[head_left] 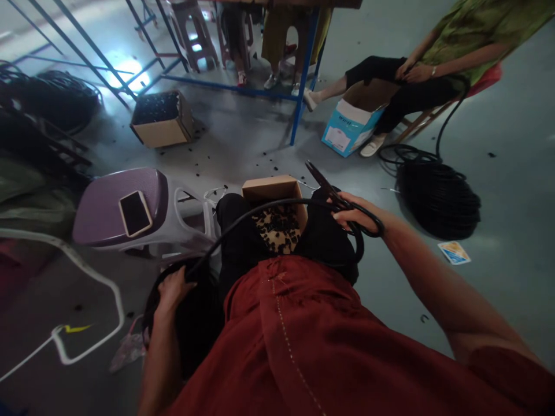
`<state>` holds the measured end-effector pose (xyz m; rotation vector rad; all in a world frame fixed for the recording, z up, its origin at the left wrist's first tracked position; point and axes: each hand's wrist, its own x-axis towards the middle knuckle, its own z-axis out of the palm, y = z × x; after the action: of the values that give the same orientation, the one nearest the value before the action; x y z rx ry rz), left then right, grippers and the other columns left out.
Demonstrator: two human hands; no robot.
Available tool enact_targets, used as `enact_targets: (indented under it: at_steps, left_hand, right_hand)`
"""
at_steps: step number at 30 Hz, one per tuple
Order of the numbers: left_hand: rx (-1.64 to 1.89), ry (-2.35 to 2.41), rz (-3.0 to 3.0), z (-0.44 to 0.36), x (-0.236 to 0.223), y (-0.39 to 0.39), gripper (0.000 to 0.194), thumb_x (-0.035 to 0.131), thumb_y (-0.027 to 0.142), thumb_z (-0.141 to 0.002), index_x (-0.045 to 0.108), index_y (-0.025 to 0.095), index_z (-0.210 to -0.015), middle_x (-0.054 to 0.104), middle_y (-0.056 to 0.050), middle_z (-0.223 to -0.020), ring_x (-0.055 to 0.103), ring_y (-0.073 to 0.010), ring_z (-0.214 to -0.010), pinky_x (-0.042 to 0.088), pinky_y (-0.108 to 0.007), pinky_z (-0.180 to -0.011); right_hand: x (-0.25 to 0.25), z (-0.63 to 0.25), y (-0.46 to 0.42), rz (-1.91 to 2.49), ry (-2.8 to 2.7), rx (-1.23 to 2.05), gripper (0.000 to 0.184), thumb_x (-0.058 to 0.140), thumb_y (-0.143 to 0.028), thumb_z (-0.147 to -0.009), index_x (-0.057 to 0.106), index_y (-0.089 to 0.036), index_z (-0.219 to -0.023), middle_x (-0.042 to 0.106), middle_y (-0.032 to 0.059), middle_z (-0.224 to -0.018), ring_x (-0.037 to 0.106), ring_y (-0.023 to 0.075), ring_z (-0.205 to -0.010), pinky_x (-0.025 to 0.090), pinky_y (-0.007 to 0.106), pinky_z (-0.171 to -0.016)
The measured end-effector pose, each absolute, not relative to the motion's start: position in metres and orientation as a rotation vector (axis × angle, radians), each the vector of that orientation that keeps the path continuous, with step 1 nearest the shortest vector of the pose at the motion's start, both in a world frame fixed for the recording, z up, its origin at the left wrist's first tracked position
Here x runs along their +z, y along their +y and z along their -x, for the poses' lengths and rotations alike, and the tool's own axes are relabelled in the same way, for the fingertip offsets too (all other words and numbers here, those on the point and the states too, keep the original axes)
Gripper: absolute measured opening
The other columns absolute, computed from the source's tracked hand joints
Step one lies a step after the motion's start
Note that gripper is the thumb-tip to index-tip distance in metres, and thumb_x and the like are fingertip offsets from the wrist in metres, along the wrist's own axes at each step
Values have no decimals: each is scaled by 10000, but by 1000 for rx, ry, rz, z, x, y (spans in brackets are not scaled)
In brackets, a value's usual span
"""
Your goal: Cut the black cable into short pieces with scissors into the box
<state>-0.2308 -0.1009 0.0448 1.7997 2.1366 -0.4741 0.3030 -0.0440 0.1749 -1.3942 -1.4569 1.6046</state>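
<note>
My right hand (353, 214) is closed round the handles of black scissors (329, 190), their blades pointing up and away over my right knee. My left hand (171, 289) grips a black tube (260, 207) low at my left side. From that hand the tube arches up across my lap to the scissors. Below my left hand lies a dark coil of the same tube (191, 323). Between my knees sits a small cardboard box (273, 188) holding several short black cut pieces.
A purple stool (108, 211) with a phone (135, 212) on it stands to my left. A big black tube coil (437, 196) lies on the floor at right. Another person sits beyond it by a blue-white box (347, 130). A cardboard box (162, 130) of black pieces stands farther back.
</note>
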Motion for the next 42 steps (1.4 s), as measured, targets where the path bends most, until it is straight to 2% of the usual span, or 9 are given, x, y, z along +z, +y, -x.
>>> enact_targets:
  at_steps: [4,9,13,17,21,27,32,37,42]
  left_hand:
    - [208,2088,-2261,137,100,-74,640,497,366,-791,295,132,-1351,369,-173,-1359,280,-290,-1281,238,-444,-1023]
    - [619,1653,-2508,34,146,-35,542,469,393,-822,383,159,-1304,413,-140,-1329,302,-267,-1264,207,-424,-1040]
    - [536,1432,-2547,7,152,-20,472,447,427,-835,481,134,-1203,577,-132,-1081,502,-238,-1028,348,-374,-910]
    - [575,1457,-2433,24,149,-20,339,442,406,-847,586,155,-1024,615,-91,-921,550,-184,-885,395,-290,-810]
    - [692,1787,-2181,68,148,-21,287,445,362,-851,584,176,-1020,615,-54,-980,551,-162,-911,401,-254,-818]
    - [695,2030,-2028,123,142,-31,305,436,366,-846,584,166,-1022,617,-48,-1011,549,-163,-963,391,-245,-870]
    - [691,2375,-1830,167,131,-55,365,375,384,-859,554,160,-1086,604,-69,-1057,539,-189,-1000,394,-282,-884]
    - [388,2077,-1871,165,121,-68,334,456,350,-817,575,160,-1064,626,-67,-1011,562,-192,-949,414,-276,-851]
    - [445,1706,-2014,103,152,-46,561,608,375,-720,469,189,-1231,612,-58,-1016,564,-185,-921,426,-287,-831]
  right_hand:
    - [170,-263,-22,1323,-1433,1653,413,614,-224,-698,425,-194,-1064,482,-55,-542,456,92,-437,393,221,-402]
    - [179,-218,-16,1148,-1521,1817,489,632,-255,-673,419,-183,-1107,502,-62,-552,478,93,-445,408,223,-424]
    - [190,-203,-17,1096,-1553,1872,481,619,-252,-693,423,-185,-1127,495,-59,-541,481,93,-452,397,218,-439]
    - [189,-202,-14,1129,-1597,1900,465,613,-224,-687,421,-200,-1110,516,-52,-607,496,93,-473,412,222,-442]
    - [181,-207,-11,1043,-1657,1925,444,613,-199,-673,429,-188,-1077,532,-37,-710,506,86,-501,447,246,-484]
    - [170,-220,-9,1097,-1633,1859,441,612,-215,-691,434,-193,-1093,538,-41,-655,530,105,-538,460,251,-514]
    - [171,-230,-14,1029,-1738,1898,400,612,-228,-706,467,-190,-1076,561,-23,-737,529,89,-546,446,234,-526]
    - [172,-232,-12,1084,-1663,1785,402,581,-244,-733,431,-177,-1099,539,-46,-620,499,85,-489,423,219,-496]
    - [186,-221,-4,1081,-1852,1763,391,583,-189,-707,458,-175,-1077,493,-72,-528,491,87,-461,388,207,-474]
